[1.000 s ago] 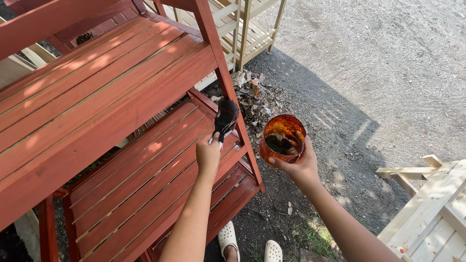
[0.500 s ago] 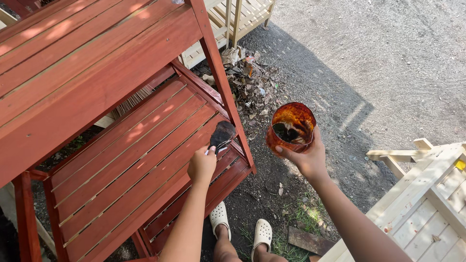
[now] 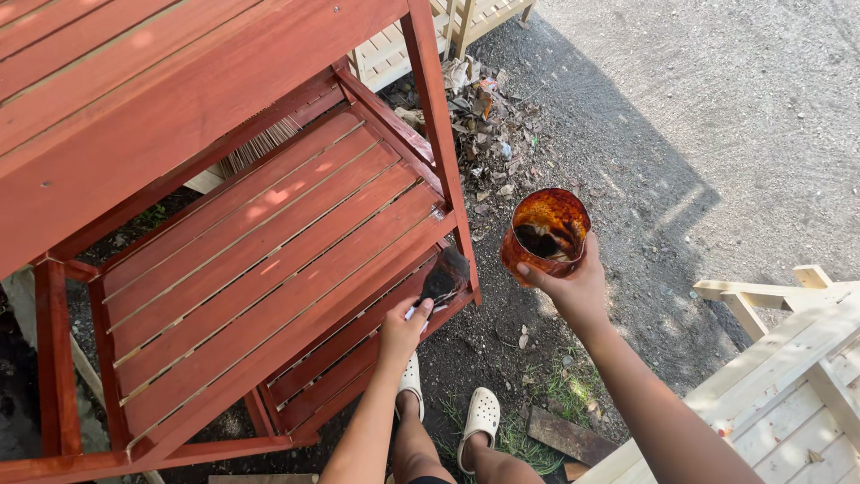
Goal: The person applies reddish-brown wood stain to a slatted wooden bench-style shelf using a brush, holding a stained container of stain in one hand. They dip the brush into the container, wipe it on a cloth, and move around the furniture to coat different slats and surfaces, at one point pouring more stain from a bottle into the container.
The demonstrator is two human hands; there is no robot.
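Observation:
My left hand [image 3: 405,330] grips a paintbrush [image 3: 442,278] whose dark bristles press against the front edge of the middle shelf of a red-brown stained wooden slatted rack [image 3: 260,233]. My right hand [image 3: 573,285] holds a cut-off plastic container [image 3: 546,231] smeared with red-brown stain, held over the ground just right of the rack's front leg. My feet in white clogs [image 3: 479,421] stand below the rack's lower shelf.
Unpainted pale wooden furniture [image 3: 788,394] stands at the lower right, and more [image 3: 430,36] behind the rack. A pile of dry leaves and litter [image 3: 488,116] lies on the gravel ground [image 3: 717,116]. A board [image 3: 564,435] lies in grass by my feet.
My left hand has lowered the brush from the rack's leg down to the front edge of the middle shelf. The view has tilted downward, and the container has stayed beside the leg.

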